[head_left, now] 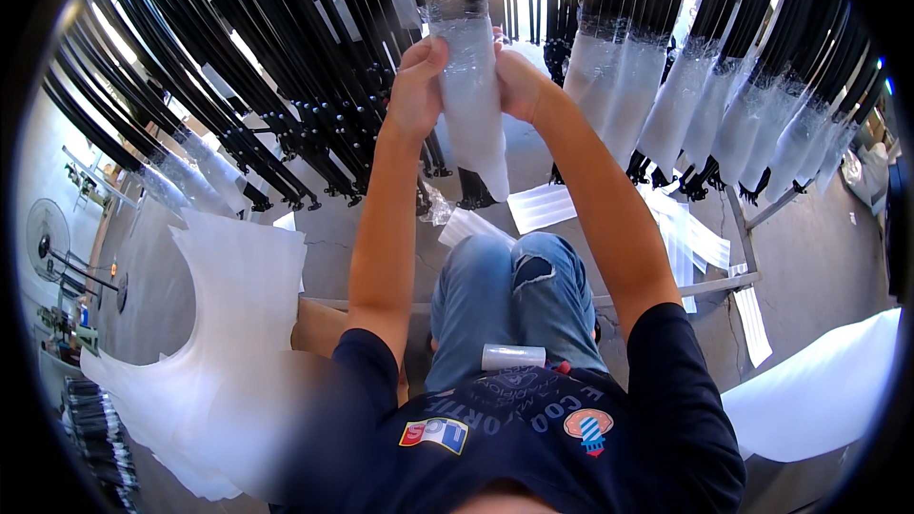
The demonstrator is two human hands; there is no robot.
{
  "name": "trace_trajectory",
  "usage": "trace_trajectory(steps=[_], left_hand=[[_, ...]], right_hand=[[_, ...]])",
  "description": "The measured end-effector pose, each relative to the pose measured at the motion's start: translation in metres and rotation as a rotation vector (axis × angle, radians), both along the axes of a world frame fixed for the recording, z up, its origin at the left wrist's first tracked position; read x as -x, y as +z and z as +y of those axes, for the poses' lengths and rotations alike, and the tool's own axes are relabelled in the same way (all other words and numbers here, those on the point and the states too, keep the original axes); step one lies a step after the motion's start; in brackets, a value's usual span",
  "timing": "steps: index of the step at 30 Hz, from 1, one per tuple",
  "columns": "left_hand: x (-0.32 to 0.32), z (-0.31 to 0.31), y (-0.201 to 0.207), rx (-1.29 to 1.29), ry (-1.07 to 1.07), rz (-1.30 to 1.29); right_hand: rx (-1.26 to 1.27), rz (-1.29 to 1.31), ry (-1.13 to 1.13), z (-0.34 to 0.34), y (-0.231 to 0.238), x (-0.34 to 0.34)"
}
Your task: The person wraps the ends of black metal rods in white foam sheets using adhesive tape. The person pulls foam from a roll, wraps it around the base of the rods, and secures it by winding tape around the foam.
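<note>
In front of me hangs a bundle wrapped in a white foam sheet [473, 119], with clear film wound round its upper part. My left hand [419, 86] is closed against the bundle's left side, thumb toward me. On its right side, my right hand [521, 84] grips it at about the same height, its fingertips hidden behind the foam. Dark ends show below the wrap. A small roll of clear film [514, 357] lies on my lap.
Rows of black rods [276, 48] hang at the left, and several foam-wrapped bundles [640, 86] hang at the right. Foam sheets are stacked at left [238, 295] and another sheet [819, 390] is at right. Foam strips [541, 207] litter the floor. A fan [48, 240] stands far left.
</note>
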State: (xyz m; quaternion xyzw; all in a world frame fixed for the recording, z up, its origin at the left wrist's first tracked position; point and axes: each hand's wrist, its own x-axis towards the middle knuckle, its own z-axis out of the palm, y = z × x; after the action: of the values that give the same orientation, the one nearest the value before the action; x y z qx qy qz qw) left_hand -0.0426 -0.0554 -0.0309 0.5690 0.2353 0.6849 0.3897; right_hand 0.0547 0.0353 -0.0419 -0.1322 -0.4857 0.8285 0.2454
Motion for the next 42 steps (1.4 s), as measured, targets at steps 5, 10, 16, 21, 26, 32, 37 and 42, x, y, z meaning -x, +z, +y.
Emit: trace_trajectory(steps=[5, 10, 16, 21, 26, 32, 37, 42], left_hand=[[0.002, -0.002, -0.013, 0.006, 0.24, -0.143], [-0.004, -0.001, -0.017, -0.014, 0.288, -0.278], [-0.007, 0.009, -0.025, -0.11, 0.297, -0.363], [-0.035, 0.012, -0.036, -0.186, 0.848, -0.043], [-0.053, 0.003, -0.062, -0.103, 0.924, 0.034], [-0.048, 0.006, -0.088, 0.135, 0.64, -0.049], [-0.047, 0.003, -0.11, 0.264, 0.692, 0.055], [-0.064, -0.022, -0.198, 0.101, 0.92, 0.258]], right_hand=[[-0.377, 0.039, -0.485, -0.017, -0.014, -0.013], [-0.608, 0.368, -0.868, -0.047, -0.003, -0.022], [-0.548, 0.421, -0.589, -0.05, 0.004, -0.013], [-0.408, 0.389, -0.543, -0.036, 0.004, -0.008], [-0.416, 0.364, -0.371, -0.024, 0.003, -0.021], [-0.488, 0.212, -0.399, -0.019, 0.005, -0.029], [-0.643, 0.12, -0.357, -0.006, -0.018, -0.031], [-0.793, 0.021, -0.57, -0.02, -0.081, -0.05]])
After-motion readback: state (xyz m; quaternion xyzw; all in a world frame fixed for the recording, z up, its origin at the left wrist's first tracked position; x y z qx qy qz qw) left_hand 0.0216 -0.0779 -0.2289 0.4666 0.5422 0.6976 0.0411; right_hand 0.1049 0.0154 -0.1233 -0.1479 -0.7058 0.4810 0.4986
